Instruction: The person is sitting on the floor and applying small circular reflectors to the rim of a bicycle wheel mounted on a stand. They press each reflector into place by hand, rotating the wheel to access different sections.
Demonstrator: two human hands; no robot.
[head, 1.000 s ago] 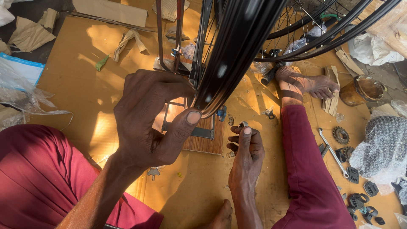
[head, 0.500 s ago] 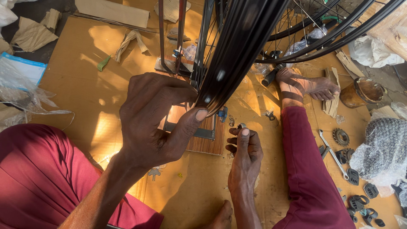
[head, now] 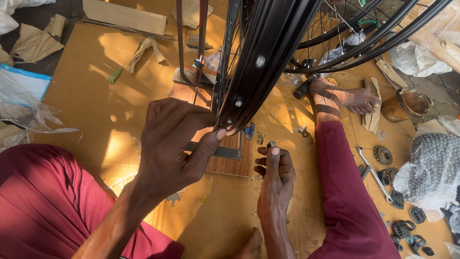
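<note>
Your left hand (head: 175,144) grips the black wheel rim (head: 261,62) at its lowest point, thumb pressed on; your right hand (head: 274,173) pinches a small metal piece (head: 271,144) just below. Seating it looks next, over the wooden stand base (head: 230,163).

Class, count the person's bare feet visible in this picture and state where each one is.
2. One foot rests on the cardboard floor at upper right beyond the red trouser leg; the other foot pokes in at the bottom edge, partly cut off.
</note>
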